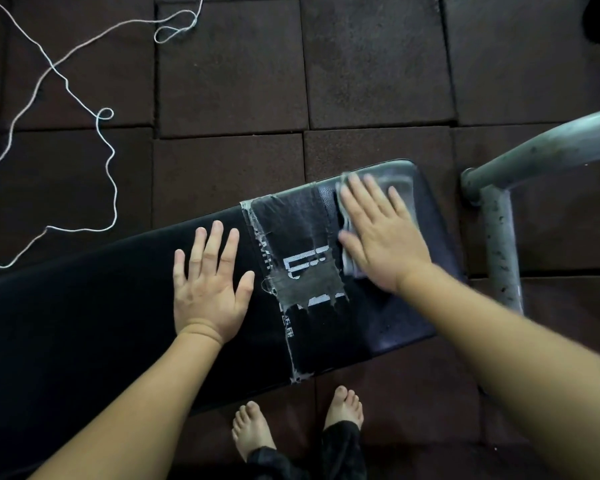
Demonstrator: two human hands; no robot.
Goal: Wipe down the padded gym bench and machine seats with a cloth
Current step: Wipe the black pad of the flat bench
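Observation:
A long black padded bench (94, 306) runs from the lower left to the right of the head view. A worn taped patch (302, 268) with white lettering crosses it. My left hand (208, 289) lies flat on the pad with fingers spread, just left of the patch. My right hand (381, 233) presses flat on a grey cloth (395, 183) near the bench's right end; the hand and cloth are blurred. Most of the cloth is hidden under the palm.
A grey metal frame tube (499, 237) stands right of the bench end, with a slanting bar (551, 150) above it. A white cord (66, 81) loops over the dark rubber floor tiles (378, 64) at the upper left. My bare feet (298, 424) stand below the bench.

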